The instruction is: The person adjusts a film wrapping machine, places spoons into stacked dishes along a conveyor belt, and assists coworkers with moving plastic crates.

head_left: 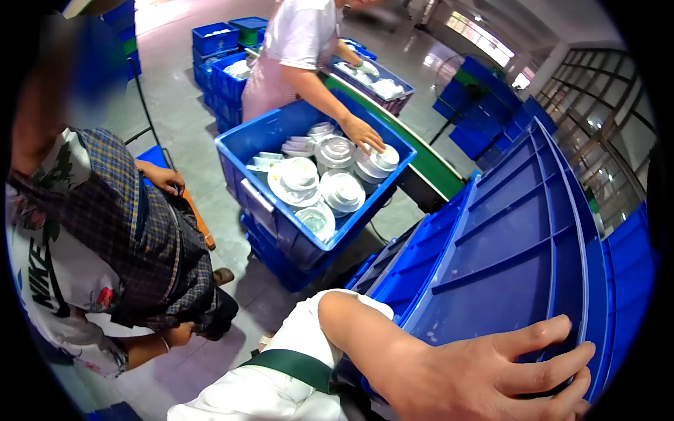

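My left hand (477, 375) reaches across from the lower middle, its bare forearm coming out of a white sleeve (274, 393) with a dark green band. Back of the hand up, its fingers bend over the rim of a large blue plastic crate (491, 245) with ribbed walls; the thumb is hidden. My right hand is out of view. Ahead stands another blue crate (263, 200) holding several stacks of clear and white plastic containers (335, 152). A co-worker's hand (361, 133) touches one stack on its right side.
A second person in a plaid apron (116, 196) stands close on the left, with an orange handle (200, 221) nearby. A green-topped conveyor (421, 158) runs behind the crate. More blue crates (214, 38) are stacked at the back, others (484, 98) at right.
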Demonstrator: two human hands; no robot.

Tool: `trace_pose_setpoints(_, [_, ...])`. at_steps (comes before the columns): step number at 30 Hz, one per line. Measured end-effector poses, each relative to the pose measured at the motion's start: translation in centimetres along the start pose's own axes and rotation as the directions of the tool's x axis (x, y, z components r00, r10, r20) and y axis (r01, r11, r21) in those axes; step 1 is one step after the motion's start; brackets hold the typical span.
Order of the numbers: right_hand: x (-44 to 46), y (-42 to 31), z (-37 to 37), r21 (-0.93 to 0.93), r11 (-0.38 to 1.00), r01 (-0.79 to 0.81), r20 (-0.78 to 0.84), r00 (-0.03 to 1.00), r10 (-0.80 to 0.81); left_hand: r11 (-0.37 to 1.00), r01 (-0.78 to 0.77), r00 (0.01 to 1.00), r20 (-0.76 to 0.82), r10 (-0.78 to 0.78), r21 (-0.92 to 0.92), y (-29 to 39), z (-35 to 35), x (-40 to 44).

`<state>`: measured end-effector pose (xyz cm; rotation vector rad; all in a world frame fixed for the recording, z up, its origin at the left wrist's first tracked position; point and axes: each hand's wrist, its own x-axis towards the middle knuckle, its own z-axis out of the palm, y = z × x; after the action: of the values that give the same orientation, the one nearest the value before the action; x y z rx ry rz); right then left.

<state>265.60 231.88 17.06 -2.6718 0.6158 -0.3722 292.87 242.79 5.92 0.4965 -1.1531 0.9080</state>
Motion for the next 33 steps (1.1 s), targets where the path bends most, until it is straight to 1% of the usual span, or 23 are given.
trace_pose_setpoints(2, [0.3, 0.4, 0.2, 0.009, 0.999, -0.043, -0.047, 0.998, 0.043, 0.997, 0.041, 0.999, -0.030, -0.043, -0.071, -0.1, 0.1, 0.1])
trace_pose_setpoints(4, [0.5, 0.9, -0.4, 0.026, 0.994, -0.104, -0.094, 0.990, 0.106, 0.974, 0.136, 0.987, -0.057, -0.149, -0.181, 0.3, 0.6, 0.4])
trace_pose_setpoints(5, [0.7, 1.0, -0.8, 0.033, 0.990, -0.135, -0.119, 0.983, 0.138, 0.948, 0.152, 0.982, -0.065, -0.176, -0.279, 0.3, 1.0, 0.8])
trace_pose_setpoints(7, [0.5, 1.5, -1.5, 0.067, 0.985, -0.159, -0.165, 0.972, 0.168, 0.874, 0.195, 0.981, 0.067, -0.184, -0.446, 0.1, 0.2, 0.6])
trace_pose_setpoints(8, [0.6, 1.7, -2.0, 0.087, 0.983, -0.162, -0.186, 0.967, 0.175, 0.866, 0.199, 0.980, 0.081, -0.183, -0.459, 0.2, 0.1, 0.5])
trace_pose_setpoints(10, [2.0, 0.4, -2.4, 0.105, 0.984, -0.144, -0.187, 0.969, 0.162, 0.882, 0.221, 0.975, 0.061, -0.215, -0.415, 0.5, 0.3, 0.4])
trace_pose_setpoints(11, [3.4, -0.9, -2.1, 0.072, 0.990, -0.124, -0.166, 0.977, 0.134, 0.878, 0.189, 0.982, 0.067, -0.178, -0.439, 0.3, 0.3, 0.4])
trace_pose_setpoints(13, [7.7, -5.4, -0.1, -0.054, 0.997, -0.054, -0.094, 0.994, 0.049, 0.880, 0.176, 0.984, 0.075, -0.159, -0.442, 0.2, 0.2, 0.7])
trace_pose_setpoints(14, [9.1, -7.3, 0.8, -0.272, 0.962, -0.009, -0.083, 0.996, -0.014, 0.877, 0.176, 0.984, 0.048, -0.173, -0.447, 0.5, 0.4, 1.0])
trace_pose_setpoints(15, [10.2, -8.4, 2.1, -0.413, 0.905, 0.099, -0.047, 0.990, -0.130, 0.878, 0.171, 0.983, 0.020, -0.181, -0.448, 0.4, 0.7, 1.2])
trace_pose_setpoints(16, [11.4, -9.6, 3.4, -0.543, 0.815, 0.200, -0.009, 0.970, -0.244, 0.874, 0.166, 0.985, 0.039, -0.166, -0.456, 0.3, 0.4, 1.3])
trace_pose_setpoints(18, [12.2, -9.9, 4.3, -0.588, 0.726, 0.357, 0.043, 0.910, -0.412, 0.872, 0.148, 0.989, 0.051, -0.140, -0.467, 0.1, 0.0, 1.5])
trace_pose_setpoints(20, [11.6, -9.7, 3.2, -0.427, 0.759, 0.492, 0.193, 0.870, -0.455, 0.859, 0.107, 0.994, 0.063, -0.088, -0.500, -0.2, 0.0, 1.7])
trace_pose_setpoints(21, [11.1, -9.7, 2.4, -0.392, 0.766, 0.509, 0.223, 0.861, -0.458, 0.862, 0.120, 0.993, 0.072, -0.096, -0.493, -0.2, 0.2, 1.6])
trace_pose_setpoints(23, [9.9, -9.9, 1.1, -0.388, 0.771, 0.505, 0.218, 0.863, -0.455, 0.905, 0.084, 0.994, -0.023, -0.103, -0.416, 0.1, 1.0, 1.7])
trace_pose_setpoints(24, [9.4, -9.9, 0.8, -0.389, 0.771, 0.504, 0.212, 0.864, -0.458, 0.906, -0.018, 0.992, -0.124, -0.039, -0.424, -0.2, 1.9, 1.7])
trace_pose_setpoints(25, [8.6, -10.0, 1.1, -0.366, 0.802, 0.472, 0.109, 0.877, -0.467, 0.902, -0.119, 0.975, -0.223, 0.026, -0.415, -0.5, 2.8, 1.7])
trace_pose_setpoints(26, [8.9, -10.2, 0.7, -0.415, 0.759, 0.502, 0.241, 0.865, -0.440, 0.909, -0.043, 0.950, -0.298, -0.091, -0.415, 0.4, 3.2, 2.0])
trace_pose_setpoints(28, [9.5, -10.2, 1.3, -0.406, 0.762, 0.505, 0.260, 0.863, -0.434, 0.906, 0.024, 0.917, -0.352, -0.188, -0.423, 0.6, 2.3, 2.4])
trace_pose_setpoints(29, [9.6, -10.1, 1.6, -0.400, 0.767, 0.501, 0.257, 0.865, -0.431, 0.902, 0.081, 0.974, -0.160, -0.163, -0.424, 0.6, 1.3, 2.3])
trace_pose_setpoints(30, [9.7, -10.0, 1.8, -0.394, 0.773, 0.497, 0.251, 0.868, -0.429, 0.898, 0.139, 0.990, 0.033, -0.138, -0.417, 0.6, 0.6, 2.5])
trace_pose_setpoints(31, [9.8, -10.0, 1.9, -0.390, 0.779, 0.491, 0.249, 0.870, -0.425, 0.894, 0.141, 0.990, 0.038, -0.138, -0.426, 0.7, 0.4, 2.7])
trace_pose_setpoints(33, [10.0, -10.0, 2.0, -0.385, 0.785, 0.485, 0.255, 0.874, -0.415, 0.918, 0.159, 0.986, 0.101, -0.130, -0.364, 0.9, 0.2, 2.8])
